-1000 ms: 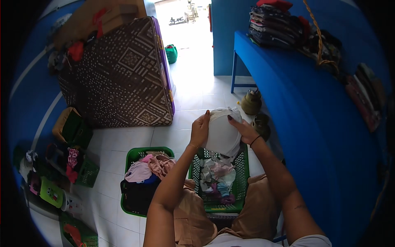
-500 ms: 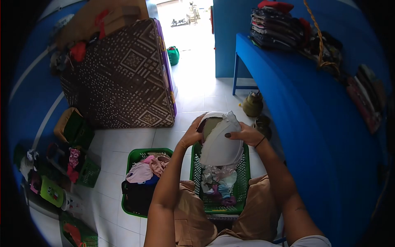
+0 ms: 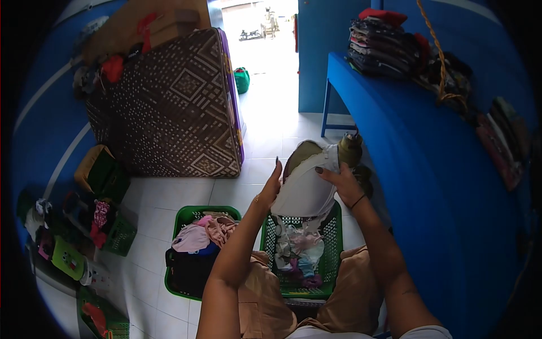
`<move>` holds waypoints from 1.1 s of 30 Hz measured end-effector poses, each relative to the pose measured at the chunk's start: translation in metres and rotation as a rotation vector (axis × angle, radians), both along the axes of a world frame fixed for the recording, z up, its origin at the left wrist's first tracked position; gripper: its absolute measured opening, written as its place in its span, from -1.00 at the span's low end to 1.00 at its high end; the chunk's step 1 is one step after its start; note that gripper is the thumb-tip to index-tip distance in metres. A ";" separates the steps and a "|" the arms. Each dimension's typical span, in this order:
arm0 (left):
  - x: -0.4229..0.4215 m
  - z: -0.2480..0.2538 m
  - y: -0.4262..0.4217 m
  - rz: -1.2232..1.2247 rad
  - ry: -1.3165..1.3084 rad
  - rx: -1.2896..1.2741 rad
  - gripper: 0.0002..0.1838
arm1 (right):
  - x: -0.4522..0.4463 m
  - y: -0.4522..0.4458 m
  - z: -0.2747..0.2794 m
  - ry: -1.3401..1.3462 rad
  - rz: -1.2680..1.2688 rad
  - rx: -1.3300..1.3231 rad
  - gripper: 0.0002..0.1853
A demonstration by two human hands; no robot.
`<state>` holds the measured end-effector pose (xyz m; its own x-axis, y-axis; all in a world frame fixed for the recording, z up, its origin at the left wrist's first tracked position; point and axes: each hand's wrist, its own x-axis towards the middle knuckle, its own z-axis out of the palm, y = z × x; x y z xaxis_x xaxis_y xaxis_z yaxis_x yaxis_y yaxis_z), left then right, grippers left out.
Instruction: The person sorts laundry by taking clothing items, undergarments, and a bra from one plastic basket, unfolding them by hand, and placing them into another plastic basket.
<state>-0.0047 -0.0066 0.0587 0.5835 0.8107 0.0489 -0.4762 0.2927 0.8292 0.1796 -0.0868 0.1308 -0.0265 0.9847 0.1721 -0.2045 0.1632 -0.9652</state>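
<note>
A small stack of bras [image 3: 307, 183], nested cup in cup, is held up above a green basket [image 3: 336, 237] between my knees. The white bra lies at the front, with olive and dark red ones showing behind its edge. My right hand [image 3: 342, 182] grips the stack at its upper right, thumb on the front. My left hand [image 3: 272, 183] is at the stack's left edge, fingers stretched upward and not wrapped round it. Below, light-coloured and purple underwear [image 3: 302, 251] lies in the basket.
Another green basket [image 3: 179, 223] at left holds pink and black clothes. A blue-covered table [image 3: 418, 169] runs along the right, with folded clothes [image 3: 384, 45] on it. A patterned mattress [image 3: 169, 107] leans at far left. A gas cylinder [image 3: 350, 148] stands by the table.
The bras have turned and tilted, with more of the olive one showing at the top. My left fingers have straightened from their hold on the edge. My right hand still grips.
</note>
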 end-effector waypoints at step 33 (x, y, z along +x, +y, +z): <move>-0.007 0.015 0.000 0.097 -0.214 -0.151 -0.64 | 0.010 0.017 -0.033 0.105 0.340 -0.246 -0.36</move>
